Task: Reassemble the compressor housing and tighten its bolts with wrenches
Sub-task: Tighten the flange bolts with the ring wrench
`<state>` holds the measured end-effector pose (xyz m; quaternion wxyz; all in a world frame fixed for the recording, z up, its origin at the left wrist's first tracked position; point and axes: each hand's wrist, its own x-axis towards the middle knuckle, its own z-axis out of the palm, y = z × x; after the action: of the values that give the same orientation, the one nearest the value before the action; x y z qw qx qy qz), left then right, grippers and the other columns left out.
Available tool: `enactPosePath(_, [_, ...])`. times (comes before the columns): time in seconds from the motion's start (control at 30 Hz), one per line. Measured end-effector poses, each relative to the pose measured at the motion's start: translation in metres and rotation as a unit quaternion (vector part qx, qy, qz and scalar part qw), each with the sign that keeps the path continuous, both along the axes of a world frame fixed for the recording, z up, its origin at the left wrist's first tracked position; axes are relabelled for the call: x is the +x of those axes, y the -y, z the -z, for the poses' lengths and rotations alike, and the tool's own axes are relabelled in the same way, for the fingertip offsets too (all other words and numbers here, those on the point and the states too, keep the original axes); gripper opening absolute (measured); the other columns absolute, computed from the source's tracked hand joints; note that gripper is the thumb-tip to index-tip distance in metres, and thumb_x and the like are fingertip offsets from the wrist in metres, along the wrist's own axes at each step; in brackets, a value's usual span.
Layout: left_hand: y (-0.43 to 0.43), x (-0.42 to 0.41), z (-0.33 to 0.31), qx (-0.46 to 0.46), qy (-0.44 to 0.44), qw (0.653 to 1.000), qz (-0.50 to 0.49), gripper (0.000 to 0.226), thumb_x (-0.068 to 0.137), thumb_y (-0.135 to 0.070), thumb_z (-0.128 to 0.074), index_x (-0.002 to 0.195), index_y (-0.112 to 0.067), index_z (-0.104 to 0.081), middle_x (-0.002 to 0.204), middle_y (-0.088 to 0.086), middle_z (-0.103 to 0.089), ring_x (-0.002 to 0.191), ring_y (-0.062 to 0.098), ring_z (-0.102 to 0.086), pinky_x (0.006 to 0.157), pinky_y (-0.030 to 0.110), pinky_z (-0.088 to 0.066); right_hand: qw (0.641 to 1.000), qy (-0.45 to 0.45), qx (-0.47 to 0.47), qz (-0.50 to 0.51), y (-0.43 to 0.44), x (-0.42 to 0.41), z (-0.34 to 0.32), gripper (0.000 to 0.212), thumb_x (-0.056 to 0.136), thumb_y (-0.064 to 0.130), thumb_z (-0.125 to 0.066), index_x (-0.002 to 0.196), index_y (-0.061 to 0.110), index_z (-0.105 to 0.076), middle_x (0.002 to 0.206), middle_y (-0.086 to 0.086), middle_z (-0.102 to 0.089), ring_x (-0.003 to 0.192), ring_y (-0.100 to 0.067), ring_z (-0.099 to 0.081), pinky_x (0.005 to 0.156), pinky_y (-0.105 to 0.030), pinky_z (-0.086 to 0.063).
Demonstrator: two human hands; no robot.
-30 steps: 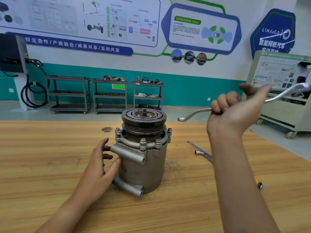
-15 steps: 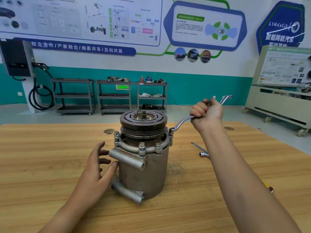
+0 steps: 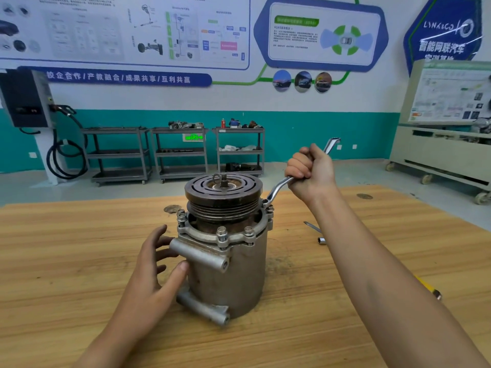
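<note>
Two hands are at a compressor (image 3: 228, 274) that stands upright near the middle of the wooden worktop (image 3: 79, 248), well in from its far edge, with the grooved pulley (image 3: 223, 192) on top.

Nearest, the left hand (image 3: 154, 272) lies against the compressor's left side. Its fingers are spread and relaxed, holding nothing. The thumb tip touches the housing just under the upper pipe stub (image 3: 199, 254), and the fingers reach past that stub's closed end. A second pipe stub (image 3: 203, 309) juts out low down, just beside the heel of this hand.

A ring of bolts (image 3: 221, 231) stands up around the flange under the pulley.

Beyond the compressor and to its right, the right hand (image 3: 309, 172) is raised above the worktop, its fingers curled in a fist round the shaft of a bent wrench (image 3: 279, 188). The wrench's lower end sits on the bolt at the flange's right rim, and its upper end pokes out above the fist.

To the right, a slim metal tool (image 3: 313, 228) lies flat, partly hidden by the right forearm. The tip of a yellow-handled tool (image 3: 431, 289) shows near the right edge.

Past the far edge, three shelf carts (image 3: 180, 152) stand against a teal and white wall with posters. A dark wall box with a looped cable (image 3: 25, 99) is at the left, and a wheeled cabinet (image 3: 438, 152) is at the right.
</note>
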<state>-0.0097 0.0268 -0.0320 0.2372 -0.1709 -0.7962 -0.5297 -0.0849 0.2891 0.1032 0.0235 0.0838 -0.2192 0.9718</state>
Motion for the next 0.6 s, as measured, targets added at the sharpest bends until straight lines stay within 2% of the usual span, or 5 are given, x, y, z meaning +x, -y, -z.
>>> enactPosePath(0.27, [-0.002,0.001,-0.001,-0.012,0.004,1.0,0.008,0.065,0.086,-0.007,-0.058,0.124,-0.048,-0.024,0.12,-0.027,-0.04,0.103,-0.019,-0.047,0.084,0.017,-0.038,1.0,0.001,0.027,-0.013,-0.003,-0.001,-0.002,0.046,0.102,0.036,-0.029,0.064,0.013,-0.042,0.034,0.006,-0.024,0.025,-0.007,-0.023,0.029,-0.015,-0.021])
enactPosePath(0.43, [-0.002,0.0,-0.002,-0.008,0.002,1.0,0.005,0.063,0.086,-0.007,-0.058,0.126,-0.043,-0.025,0.119,-0.026,-0.041,0.102,-0.018,-0.048,0.084,0.021,-0.039,1.0,0.0,0.026,0.002,-0.009,0.005,0.001,0.045,0.102,0.034,-0.028,0.066,0.012,-0.043,0.035,0.006,-0.024,0.026,-0.007,-0.023,0.029,-0.016,-0.022])
enactPosePath(0.6, [-0.002,0.001,-0.001,-0.012,-0.004,1.0,0.015,0.061,0.087,-0.012,-0.058,0.123,-0.049,-0.025,0.12,-0.029,-0.039,0.103,-0.019,-0.047,0.086,0.025,-0.039,0.999,0.016,0.012,0.026,-0.013,0.011,0.008,0.044,0.102,0.031,-0.028,0.065,0.012,-0.041,0.035,0.005,-0.023,0.026,-0.007,-0.022,0.03,-0.015,-0.022])
